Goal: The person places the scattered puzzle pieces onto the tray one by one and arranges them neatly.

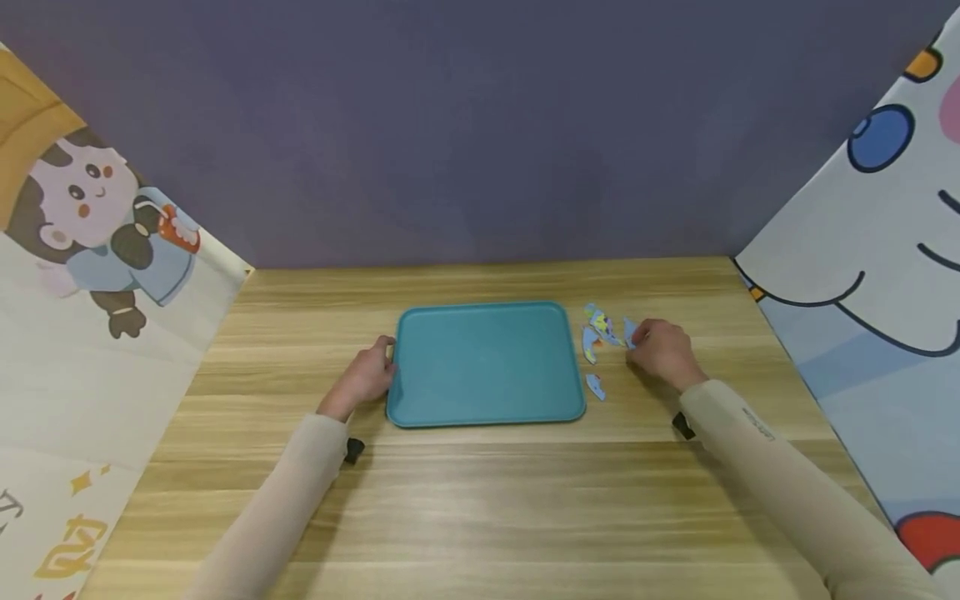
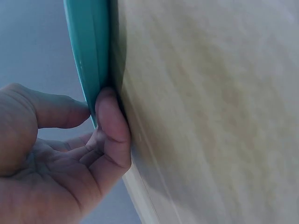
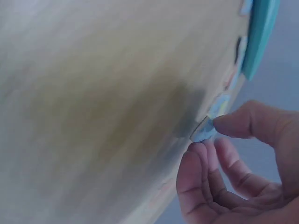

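Observation:
A teal rectangular tray [image 1: 486,364] lies on the table, its bare inner surface facing up. At its left edge, my left hand [image 1: 369,373] grips the rim, thumb on the upper side and curled fingers [image 2: 112,121] against the outside underside. To the right of the tray, my right hand [image 1: 663,350] pinches a small flat light-blue puzzle piece [image 3: 203,131] between thumb and fingertips, close over the table. Beside it are more printed pieces: a yellow-and-blue cluster [image 1: 602,323], a curved blue piece [image 1: 589,344] and a separate blue piece [image 1: 596,386] nearest me.
The wood-grain table [image 1: 480,517] reaches back to a dark wall [image 1: 480,133]. Cartoon-printed panels stand along the left [image 1: 90,367] and right [image 1: 855,275] sides. The loose pieces lie close along the tray's right rim.

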`<state>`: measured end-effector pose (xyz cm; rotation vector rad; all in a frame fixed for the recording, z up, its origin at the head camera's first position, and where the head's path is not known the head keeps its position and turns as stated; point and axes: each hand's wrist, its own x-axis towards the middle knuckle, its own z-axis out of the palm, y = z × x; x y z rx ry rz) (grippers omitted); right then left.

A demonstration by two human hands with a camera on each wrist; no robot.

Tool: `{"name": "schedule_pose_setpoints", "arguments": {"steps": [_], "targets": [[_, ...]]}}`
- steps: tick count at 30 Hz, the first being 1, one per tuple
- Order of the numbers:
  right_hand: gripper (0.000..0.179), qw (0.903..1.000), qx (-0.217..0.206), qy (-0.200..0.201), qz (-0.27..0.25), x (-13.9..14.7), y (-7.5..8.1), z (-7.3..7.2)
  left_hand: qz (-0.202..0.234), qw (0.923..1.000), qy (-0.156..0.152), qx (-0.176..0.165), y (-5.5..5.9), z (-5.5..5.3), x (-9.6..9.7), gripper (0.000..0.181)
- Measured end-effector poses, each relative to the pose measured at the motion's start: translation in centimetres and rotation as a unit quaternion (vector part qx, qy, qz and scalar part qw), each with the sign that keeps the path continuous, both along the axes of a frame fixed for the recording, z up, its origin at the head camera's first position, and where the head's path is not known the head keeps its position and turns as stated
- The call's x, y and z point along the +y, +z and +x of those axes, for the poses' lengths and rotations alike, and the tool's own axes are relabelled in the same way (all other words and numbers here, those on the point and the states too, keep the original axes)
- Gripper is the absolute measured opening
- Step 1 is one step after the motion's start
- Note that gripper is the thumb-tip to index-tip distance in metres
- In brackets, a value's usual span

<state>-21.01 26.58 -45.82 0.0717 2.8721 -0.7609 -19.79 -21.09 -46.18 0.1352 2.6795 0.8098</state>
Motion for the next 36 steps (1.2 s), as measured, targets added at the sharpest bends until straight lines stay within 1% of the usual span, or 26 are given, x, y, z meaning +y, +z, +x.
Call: {"name": "schedule_pose_setpoints", "arguments": {"steps": [4, 9, 12, 16, 23, 29, 32, 36], "targets": [[0.022, 0.9991, 0.041, 0.007, -0.01, -0.4, 0.5, 0.2, 0.004, 1.0, 0.004, 0.003, 0.0, 0.1, 0.0, 0.051], [0.016, 0.9964, 0.078, 0.024, -0.021, -1.8, 2.0, 0.7, 0.005, 0.9999, -0.001, 0.011, 0.0, 0.2, -0.1, 0.05], [0.013, 0.9939, 0.099, 0.038, -0.027, -2.9, 2.9, 1.0, 0.006, 1.0, -0.001, 0.008, 0.0, 0.1, -0.2, 0.05], [0.011, 0.99, 0.123, 0.058, -0.038, -4.5, 3.7, 1.0, 0.006, 1.0, -0.001, 0.002, -0.1, 0.0, -0.2, 0.049], [0.006, 0.9867, 0.123, 0.082, -0.067, -7.5, 4.4, 0.7, -0.004, 1.0, 0.0, -0.005, 0.0, 0.0, 0.1, 0.05], [0.009, 0.9856, 0.104, 0.101, -0.088, -10.2, 4.9, 0.3, -0.009, 1.0, 0.0, -0.003, -0.1, 0.0, 0.2, 0.05], [0.008, 0.9848, 0.103, 0.108, -0.088, -11.5, 4.7, 0.0, -0.013, 0.9999, 0.0, 0.003, 0.0, 0.0, 0.3, 0.05], [0.006, 0.9826, 0.106, 0.133, -0.075, -13.2, 4.1, -0.4, -0.023, 0.9997, -0.002, 0.012, -0.1, 0.0, 0.4, 0.05]]}}
